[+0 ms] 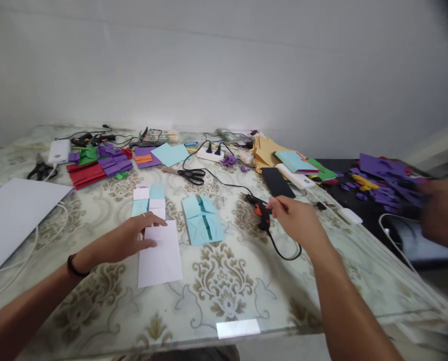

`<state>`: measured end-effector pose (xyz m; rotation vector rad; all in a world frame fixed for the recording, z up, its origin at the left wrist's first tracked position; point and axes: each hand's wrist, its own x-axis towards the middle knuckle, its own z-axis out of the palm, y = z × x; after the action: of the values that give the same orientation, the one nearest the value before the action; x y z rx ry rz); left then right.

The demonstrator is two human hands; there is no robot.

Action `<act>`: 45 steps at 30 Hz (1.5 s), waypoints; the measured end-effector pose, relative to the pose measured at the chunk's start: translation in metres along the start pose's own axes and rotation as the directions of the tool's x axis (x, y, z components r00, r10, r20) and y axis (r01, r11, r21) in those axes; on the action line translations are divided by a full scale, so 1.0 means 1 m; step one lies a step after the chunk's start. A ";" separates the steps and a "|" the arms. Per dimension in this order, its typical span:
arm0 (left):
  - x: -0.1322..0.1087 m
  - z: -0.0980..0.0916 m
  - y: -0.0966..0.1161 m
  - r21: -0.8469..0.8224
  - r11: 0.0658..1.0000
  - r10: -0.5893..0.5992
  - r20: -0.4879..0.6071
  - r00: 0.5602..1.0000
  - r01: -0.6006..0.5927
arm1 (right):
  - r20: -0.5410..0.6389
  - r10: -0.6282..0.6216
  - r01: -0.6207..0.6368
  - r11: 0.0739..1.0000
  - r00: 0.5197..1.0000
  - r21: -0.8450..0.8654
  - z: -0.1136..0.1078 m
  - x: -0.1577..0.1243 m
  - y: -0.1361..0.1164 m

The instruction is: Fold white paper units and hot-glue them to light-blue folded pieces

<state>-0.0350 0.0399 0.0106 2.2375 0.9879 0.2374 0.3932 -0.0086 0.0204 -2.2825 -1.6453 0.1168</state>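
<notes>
My left hand [135, 238] lies over a blank white paper sheet [159, 260], thumb and fingers apart and touching its upper part. Just beyond it is a piece patched with light blue and white paper squares [149, 199]. Between my hands rests a folded light blue paper piece [203, 220] with slits down its middle. My right hand [293, 215] has its fingers curled together at the back of a black hot glue gun [262, 213] with an orange trigger. The gun's nozzle points away to the left, and its cord loops beside my wrist.
Black scissors [191, 174], a power strip [209, 154] and a dark phone [277, 182] lie farther back. Red folded paper [86, 174] and purple strips are at the left. A large white sheet [20, 215] covers the left edge. At the right, another person's blurred hand [444, 213] shows.
</notes>
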 end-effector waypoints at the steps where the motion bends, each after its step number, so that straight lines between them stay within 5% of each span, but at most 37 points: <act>1: 0.000 -0.002 0.003 -0.021 1.000 -0.004 -0.026 1.000 0.004 | -0.025 -0.074 0.075 0.996 0.997 0.042 -0.003 -0.003 -0.006; 4: 0.006 -0.006 0.015 -0.142 0.990 -0.007 -0.076 0.997 -0.004 | -0.134 -0.205 0.222 0.967 0.969 0.124 -0.008 -0.007 -0.021; 8: 0.028 -0.004 0.035 -0.291 0.956 -0.072 -0.121 0.990 0.035 | -0.296 -0.289 0.310 0.950 0.910 0.025 -0.011 0.000 -0.029; 12: 0.061 0.005 0.041 -0.363 0.932 -0.089 -0.193 0.977 0.014 | -0.294 -0.411 0.447 0.892 0.863 0.065 -0.010 0.010 -0.035; 15: 0.087 0.009 0.045 -0.459 0.888 -0.115 -0.178 0.977 0.021 | -0.328 -0.527 0.581 0.809 0.784 0.087 -0.005 0.010 -0.050; 19: 0.112 0.009 0.061 -0.477 0.879 -0.069 -0.153 0.986 -0.013 | -0.213 -0.674 0.707 0.670 0.708 0.227 0.007 -0.002 -0.076; 23: 0.129 0.012 0.072 -0.509 0.857 0.017 -0.127 0.992 -0.080 | -0.112 -0.693 0.687 0.655 0.712 0.315 0.016 -0.010 -0.088; 29: 0.148 0.020 0.061 -0.555 0.826 0.057 -0.097 0.994 -0.101 | -0.032 -0.688 0.658 0.678 0.725 0.328 0.023 -0.007 -0.078; 37: 0.160 0.023 0.047 -0.620 0.782 0.062 -0.015 0.998 -0.058 | -0.323 -0.733 0.798 0.583 0.599 0.157 0.027 -0.005 -0.080; 41: 0.166 0.015 0.032 -0.426 0.896 0.086 -0.111 0.990 -0.125 | -0.392 -0.691 0.779 0.615 0.608 0.124 0.027 -0.012 -0.081; 45: 0.174 0.011 0.009 -0.151 0.940 0.273 -0.199 0.941 -0.305 | -0.359 -0.720 0.789 0.609 0.593 0.083 0.029 -0.023 -0.087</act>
<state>0.0957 0.1537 -0.0087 2.2145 0.6875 0.6403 0.2994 0.0001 0.0166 -1.1689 -2.1419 -0.2148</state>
